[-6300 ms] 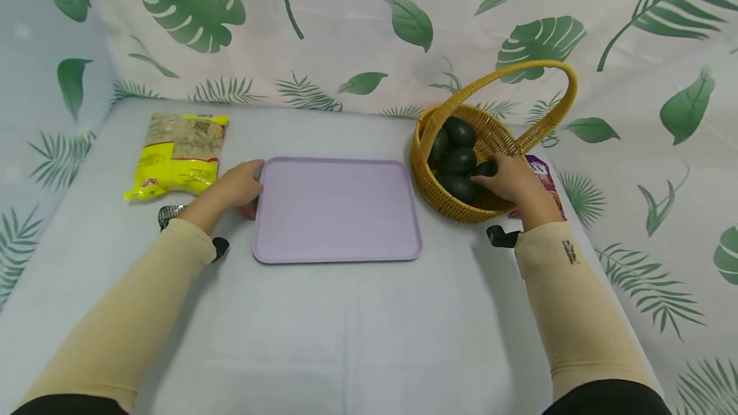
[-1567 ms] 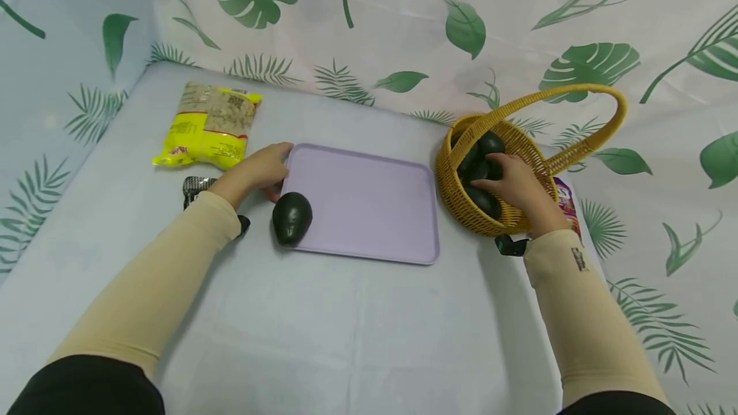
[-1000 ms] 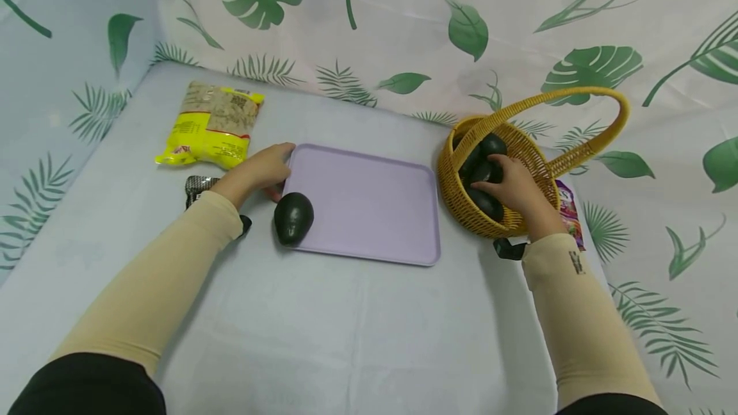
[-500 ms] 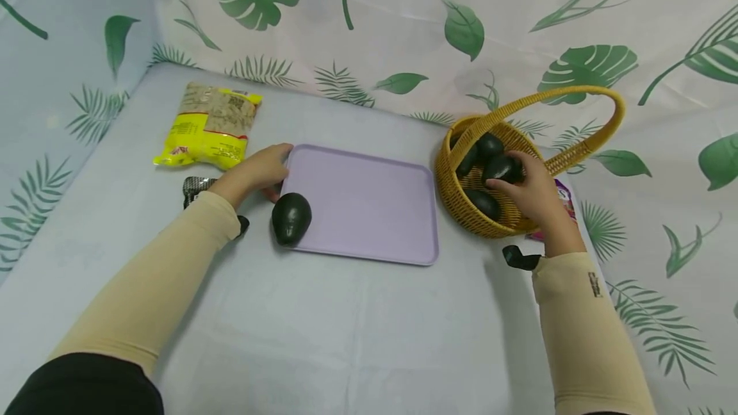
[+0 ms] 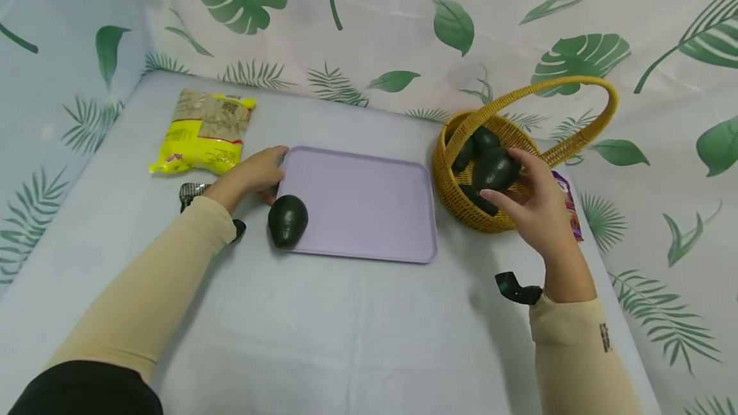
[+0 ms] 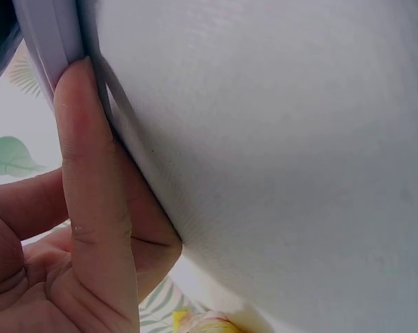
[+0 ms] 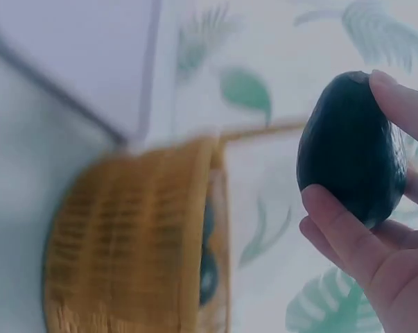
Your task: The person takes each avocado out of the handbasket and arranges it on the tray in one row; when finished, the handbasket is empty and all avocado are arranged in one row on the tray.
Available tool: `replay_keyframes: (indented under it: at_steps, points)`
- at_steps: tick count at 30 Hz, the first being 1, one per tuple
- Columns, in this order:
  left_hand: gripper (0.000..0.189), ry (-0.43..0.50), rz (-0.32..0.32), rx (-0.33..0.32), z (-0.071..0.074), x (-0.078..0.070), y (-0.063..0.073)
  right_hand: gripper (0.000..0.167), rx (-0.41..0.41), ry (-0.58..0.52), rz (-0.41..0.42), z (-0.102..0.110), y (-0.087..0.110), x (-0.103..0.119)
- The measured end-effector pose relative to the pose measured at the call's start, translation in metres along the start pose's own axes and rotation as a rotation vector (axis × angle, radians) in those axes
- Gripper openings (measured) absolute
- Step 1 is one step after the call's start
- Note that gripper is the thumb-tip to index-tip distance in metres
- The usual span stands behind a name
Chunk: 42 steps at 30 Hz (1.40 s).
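Observation:
My right hand [image 5: 536, 203] grips a dark green avocado [image 5: 496, 170] between thumb and fingers, raised over the wicker basket [image 5: 474, 215]. In the right wrist view this avocado [image 7: 347, 149] appears above the basket's opening, apart from the weave. Several more avocados [image 5: 485, 139] lie in the basket, partly hidden. My left hand [image 5: 254, 171] holds the left edge of the lilac tray [image 5: 363, 203]; in the left wrist view one digit [image 6: 87, 159] meets the tray's rim [image 6: 53, 41]. Another avocado [image 5: 288, 221] lies over the tray's near-left corner.
A yellow bag of dry food [image 5: 202, 133] lies at the back left, beyond the left forearm. A purple packet [image 5: 569, 203] sits partly hidden right of the basket. The basket's tall handle [image 5: 605, 101] arches up to the right. Leaf-print cloth walls [image 5: 357, 31] border the table.
One avocado has come onto the tray's near-left corner since the earliest frame. Over the last second my right hand has lifted another up from the basket. My left hand stays at the tray's edge.

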<state>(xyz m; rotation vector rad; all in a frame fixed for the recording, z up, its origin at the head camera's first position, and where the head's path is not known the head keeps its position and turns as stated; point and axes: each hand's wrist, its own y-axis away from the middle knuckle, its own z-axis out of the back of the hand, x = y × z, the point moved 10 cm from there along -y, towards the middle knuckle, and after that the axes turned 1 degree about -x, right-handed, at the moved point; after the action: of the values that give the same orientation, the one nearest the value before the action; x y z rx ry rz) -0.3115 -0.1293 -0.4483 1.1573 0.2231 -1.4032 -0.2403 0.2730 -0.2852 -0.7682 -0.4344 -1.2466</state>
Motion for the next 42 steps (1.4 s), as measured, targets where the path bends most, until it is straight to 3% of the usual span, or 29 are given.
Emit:
replay_keyframes:
  at_steps: [3,6,15,20,27,42]
  points:
    - [0.073,0.008,0.001,0.002,0.001,0.0,0.001,0.081,0.011,-0.104,0.152,-0.016,0.008,0.031]
    - [0.072,0.01,0.001,0.003,0.001,0.0,0.002,0.082,0.082,-0.156,0.249,-0.046,0.015,0.054]
    - [0.07,0.009,0.015,0.0,-0.001,0.001,0.003,0.074,0.4,-0.223,0.252,-0.174,0.031,0.084]
    - [0.07,0.016,0.002,-0.004,-0.001,0.001,0.002,0.074,0.497,-0.206,0.271,-0.219,0.037,0.092]
    - [0.07,-0.017,-0.025,-0.017,0.001,0.0,0.001,0.074,0.5,-0.146,0.293,-0.239,0.04,0.095]
    - [0.069,-0.022,-0.017,-0.003,0.001,0.001,0.001,0.082,0.495,-0.129,0.256,-0.244,0.041,0.093]
